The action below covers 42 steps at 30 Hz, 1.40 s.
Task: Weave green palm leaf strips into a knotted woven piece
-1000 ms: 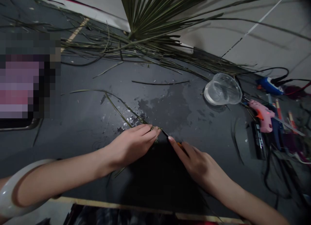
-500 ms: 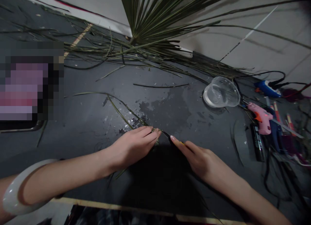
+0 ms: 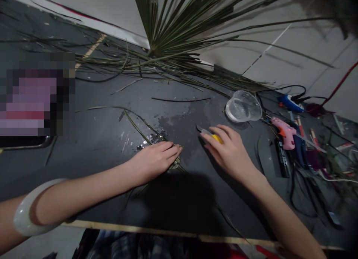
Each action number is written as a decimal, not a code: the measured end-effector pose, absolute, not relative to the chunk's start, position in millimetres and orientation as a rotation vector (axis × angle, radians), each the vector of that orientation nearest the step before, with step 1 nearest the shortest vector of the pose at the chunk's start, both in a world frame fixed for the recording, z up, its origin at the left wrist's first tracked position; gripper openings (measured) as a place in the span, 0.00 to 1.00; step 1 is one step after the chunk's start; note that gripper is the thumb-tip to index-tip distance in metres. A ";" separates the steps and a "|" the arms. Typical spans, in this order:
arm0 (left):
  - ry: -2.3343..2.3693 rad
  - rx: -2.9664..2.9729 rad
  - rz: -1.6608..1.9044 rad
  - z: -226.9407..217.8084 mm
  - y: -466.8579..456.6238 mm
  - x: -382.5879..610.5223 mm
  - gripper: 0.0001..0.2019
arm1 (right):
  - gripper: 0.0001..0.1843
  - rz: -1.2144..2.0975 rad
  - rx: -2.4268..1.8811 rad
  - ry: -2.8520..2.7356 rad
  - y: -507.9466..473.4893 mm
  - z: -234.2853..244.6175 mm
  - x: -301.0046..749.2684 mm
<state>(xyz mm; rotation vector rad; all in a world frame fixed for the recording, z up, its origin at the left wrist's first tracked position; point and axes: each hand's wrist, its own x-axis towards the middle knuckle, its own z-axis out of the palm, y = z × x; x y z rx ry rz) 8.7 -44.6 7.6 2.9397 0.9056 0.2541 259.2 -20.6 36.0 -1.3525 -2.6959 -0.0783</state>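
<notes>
My left hand (image 3: 156, 158) is closed over a small woven piece of green palm leaf (image 3: 175, 162), pressing it near the dark tabletop. Long leaf strips (image 3: 137, 127) run from under the fingers up and to the left. To the right, my right hand (image 3: 228, 147) grips a yellow-handled utility knife (image 3: 217, 139). Its blade points up and left, apart from the woven piece. The palm of my left hand hides part of the weave.
A large fan palm leaf (image 3: 159, 42) and many loose strips lie along the wall. A clear plastic cup (image 3: 246, 106), a pink glue gun (image 3: 283, 133) and a black marker (image 3: 282, 158) lie to the right. A pixelated screen (image 3: 30, 106) stands at left.
My right hand with the knife has moved away from the woven piece, up and to the right. My left hand stays on the piece. The view has shifted slightly.
</notes>
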 end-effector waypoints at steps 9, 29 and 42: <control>0.898 3.019 0.261 6.2 -44.4 7.7 0.16 | 0.09 0.652 -1.065 -2.803 5.8 41.4 217.7; 1.023 2.783 0.538 8.5 -37.5 2.6 0.17 | 0.16 -0.157 -1.437 -2.582 19.9 56.4 237.8; 1.153 2.485 0.662 22.5 -31.8 1.4 0.10 | 0.13 1.133 -1.193 -2.378 -6.6 51.2 226.4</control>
